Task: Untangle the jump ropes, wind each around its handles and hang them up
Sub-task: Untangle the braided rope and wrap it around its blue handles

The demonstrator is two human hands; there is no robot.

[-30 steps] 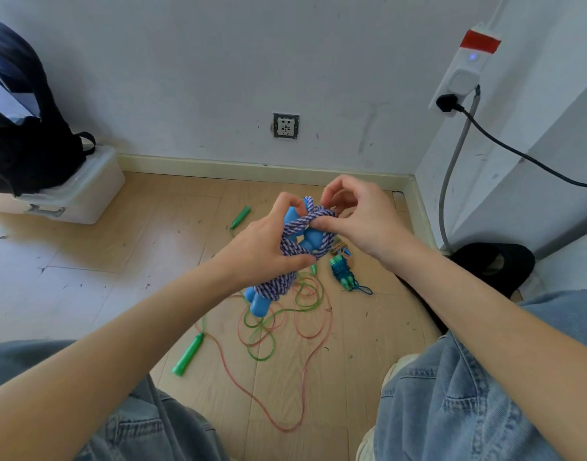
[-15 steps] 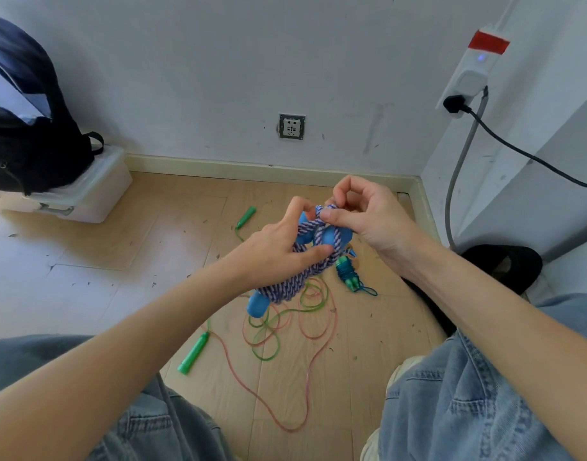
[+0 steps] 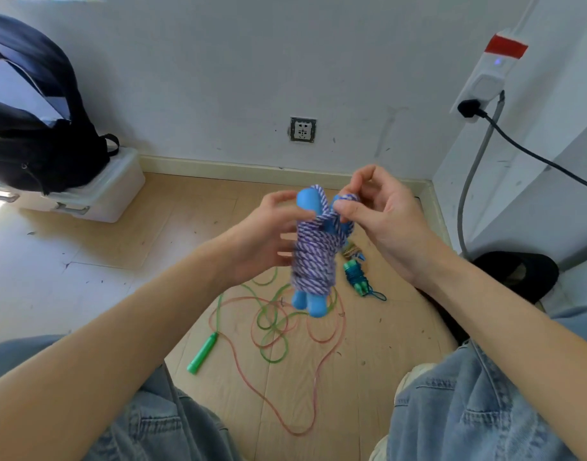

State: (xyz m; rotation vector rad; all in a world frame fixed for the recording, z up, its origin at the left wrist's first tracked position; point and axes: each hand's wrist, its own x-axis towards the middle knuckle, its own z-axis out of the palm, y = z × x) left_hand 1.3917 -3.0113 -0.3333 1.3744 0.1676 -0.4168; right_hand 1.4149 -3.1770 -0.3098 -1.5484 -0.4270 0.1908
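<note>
A purple-and-white jump rope [image 3: 313, 261] is wound around its two blue handles and held upright above the floor. My left hand [image 3: 265, 234] grips the bundle from the left, thumb near the top of one handle. My right hand [image 3: 378, 214] pinches a loop of the rope at the top right of the bundle. On the floor below lie a tangled green rope [image 3: 272, 327] with a green handle [image 3: 203, 352] and a thin red rope [image 3: 318, 387]. A small wound teal rope [image 3: 355, 276] lies on the floor to the right.
A black backpack [image 3: 35, 128] sits on a white plastic box [image 3: 95, 197] at the left. Wall socket [image 3: 302, 129] straight ahead. A power strip [image 3: 485, 78] with a black cable hangs on the right wall, a black shoe [image 3: 518, 274] below it. My jeans-clad knees frame the floor.
The wound bundle has been turned from slanted to upright and lifted a little. My right hand still pinches the rope end at the top.
</note>
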